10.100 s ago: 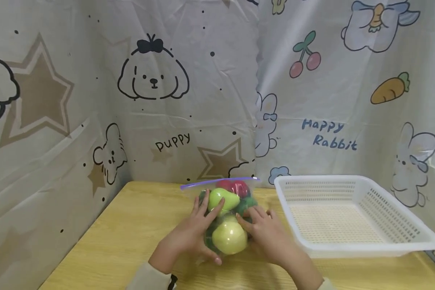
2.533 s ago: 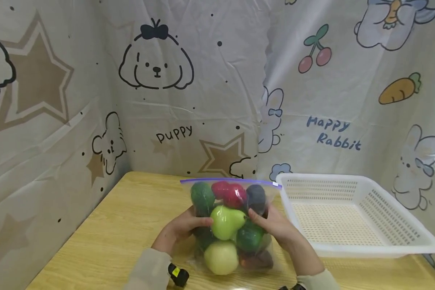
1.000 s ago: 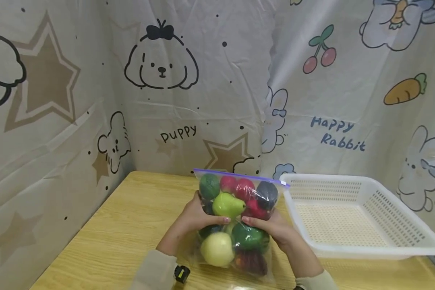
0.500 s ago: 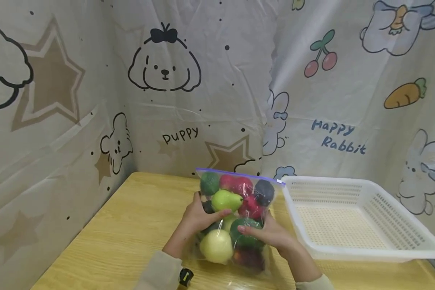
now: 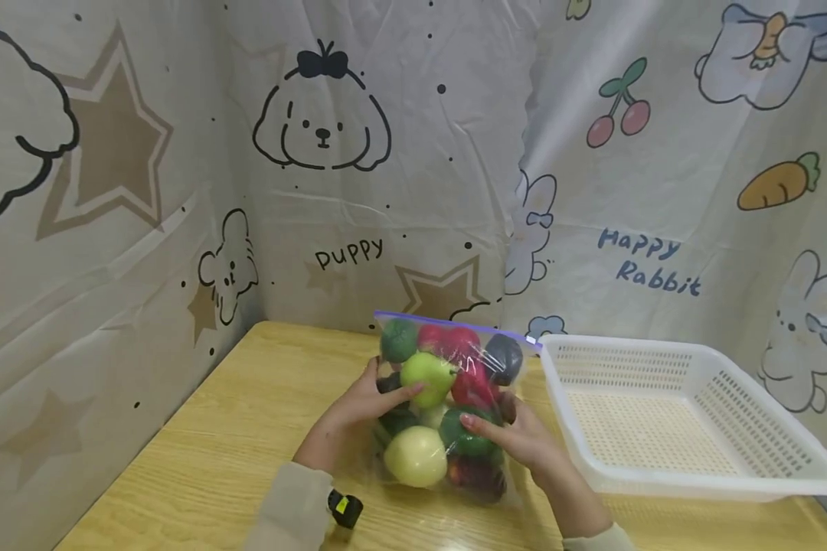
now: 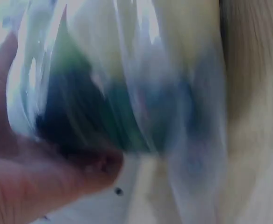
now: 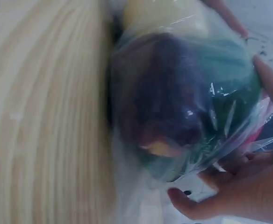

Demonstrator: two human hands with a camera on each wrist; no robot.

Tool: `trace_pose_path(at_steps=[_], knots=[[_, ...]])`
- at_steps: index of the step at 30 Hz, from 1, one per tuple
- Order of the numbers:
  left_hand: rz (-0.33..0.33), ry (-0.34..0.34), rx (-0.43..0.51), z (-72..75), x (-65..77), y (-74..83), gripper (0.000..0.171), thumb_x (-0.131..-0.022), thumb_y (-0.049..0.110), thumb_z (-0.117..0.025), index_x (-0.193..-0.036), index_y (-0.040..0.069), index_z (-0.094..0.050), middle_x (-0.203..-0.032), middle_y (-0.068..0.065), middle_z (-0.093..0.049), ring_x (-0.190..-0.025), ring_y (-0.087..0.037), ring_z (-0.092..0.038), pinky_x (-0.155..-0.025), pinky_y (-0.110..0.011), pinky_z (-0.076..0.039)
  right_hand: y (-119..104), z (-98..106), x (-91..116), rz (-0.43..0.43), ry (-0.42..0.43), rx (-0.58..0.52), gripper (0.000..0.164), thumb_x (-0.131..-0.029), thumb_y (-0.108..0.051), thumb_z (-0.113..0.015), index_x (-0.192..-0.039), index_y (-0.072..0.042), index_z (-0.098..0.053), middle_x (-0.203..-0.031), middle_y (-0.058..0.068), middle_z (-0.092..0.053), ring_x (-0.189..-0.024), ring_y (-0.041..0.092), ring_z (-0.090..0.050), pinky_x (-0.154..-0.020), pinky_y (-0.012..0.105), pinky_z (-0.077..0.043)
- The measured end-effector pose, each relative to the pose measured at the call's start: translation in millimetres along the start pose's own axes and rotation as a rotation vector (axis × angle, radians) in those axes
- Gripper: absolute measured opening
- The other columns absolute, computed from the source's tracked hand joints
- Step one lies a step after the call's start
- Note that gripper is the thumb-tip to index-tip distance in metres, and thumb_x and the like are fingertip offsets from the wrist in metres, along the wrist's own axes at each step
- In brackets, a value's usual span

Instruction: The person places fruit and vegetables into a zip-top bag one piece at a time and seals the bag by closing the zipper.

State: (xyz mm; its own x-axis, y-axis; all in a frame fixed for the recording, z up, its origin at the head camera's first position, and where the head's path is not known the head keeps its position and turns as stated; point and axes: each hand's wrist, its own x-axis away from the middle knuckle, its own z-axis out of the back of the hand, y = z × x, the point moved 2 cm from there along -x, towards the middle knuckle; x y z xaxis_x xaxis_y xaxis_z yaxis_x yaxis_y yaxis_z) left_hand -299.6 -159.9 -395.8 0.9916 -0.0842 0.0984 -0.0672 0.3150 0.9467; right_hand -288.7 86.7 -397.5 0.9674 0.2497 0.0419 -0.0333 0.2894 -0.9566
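Observation:
A clear zip bag [image 5: 427, 417] with a purple strip along its top stands tilted at the middle of the table, filled with fruit and vegetables. A white slider [image 5: 531, 340] sits at the strip's right end. Inside show a green pear [image 5: 427, 377], a pale yellow round fruit [image 5: 416, 457], red pieces and dark green ones. My left hand [image 5: 361, 398] grips the bag's left side, thumb over the pear. My right hand [image 5: 524, 438] holds the right side, its thumb across a dark green piece [image 5: 463, 438]. In the right wrist view a dark purple piece [image 7: 167, 93] shows through the plastic.
A white perforated basket [image 5: 703, 486] stands on the right of the wooden table [image 5: 248, 413], close to the bag's upper right corner. Printed cloth [image 5: 358, 207] hangs behind the table and along the sides.
Ten seconds ago both hands lay over the bag's front; now they grip its sides. In the last second the left thumb moved up onto the pear and the bag shifted slightly.

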Motion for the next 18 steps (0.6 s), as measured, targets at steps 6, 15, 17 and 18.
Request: trace_pose_path(at_steps=[6, 15, 17, 18], knots=[[-0.038, -0.352, 0.253, -4.3, -1.7, -16.8, 0.059, -0.081, 0.028, -0.07, -0.13, 0.005, -0.047, -0.124, -0.012, -0.056, -0.115, -0.024, -0.05, -0.108, -0.05, -0.033, 9.1, -0.8, -0.5, -0.105, -0.035, -0.05, 0.08, -0.08, -0.041, -0.068, -0.144, -0.011, -0.029, -0.141, 0.024, -0.042, -0.118, 0.036, -0.048, -0.101, 0.063, -0.036], [-0.246, -0.458, 0.158, -26.4, 6.4, -1.5, 0.056, -0.077, 0.026, -0.074, -0.127, 0.02, -0.049, -0.118, -0.004, -0.059, -0.108, -0.021, -0.054, -0.104, -0.047, -0.035, -2.6, 12.2, -2.5, -0.017, 0.0, -0.039, 0.051, -0.085, -0.034, -0.064, -0.12, 0.0, -0.052, -0.108, 0.017, -0.065, -0.094, 0.02, -0.061, -0.091, 0.041, -0.048], [-0.234, -0.414, 0.146, -26.9, 4.9, -1.4, 0.053, -0.077, 0.027, -0.074, -0.125, 0.018, -0.051, -0.114, -0.005, -0.06, -0.105, -0.021, -0.054, -0.103, -0.048, -0.035, -3.0, 12.9, -1.6, -0.013, -0.105, -0.061, 0.057, -0.09, -0.036, -0.057, -0.132, 0.0, -0.041, -0.12, 0.02, -0.06, -0.102, 0.023, -0.059, -0.099, 0.047, -0.043], [-0.216, -0.402, 0.147, -26.9, 4.2, -2.5, 0.052, -0.077, 0.027, -0.074, -0.123, 0.017, -0.052, -0.112, -0.005, -0.061, -0.104, -0.02, -0.055, -0.103, -0.048, -0.035, -1.9, 12.4, -0.6, -0.02, -0.173, -0.077, 0.061, -0.092, -0.037, -0.053, -0.136, 0.001, -0.035, -0.124, 0.023, -0.057, -0.106, 0.025, -0.058, -0.102, 0.05, -0.04]])
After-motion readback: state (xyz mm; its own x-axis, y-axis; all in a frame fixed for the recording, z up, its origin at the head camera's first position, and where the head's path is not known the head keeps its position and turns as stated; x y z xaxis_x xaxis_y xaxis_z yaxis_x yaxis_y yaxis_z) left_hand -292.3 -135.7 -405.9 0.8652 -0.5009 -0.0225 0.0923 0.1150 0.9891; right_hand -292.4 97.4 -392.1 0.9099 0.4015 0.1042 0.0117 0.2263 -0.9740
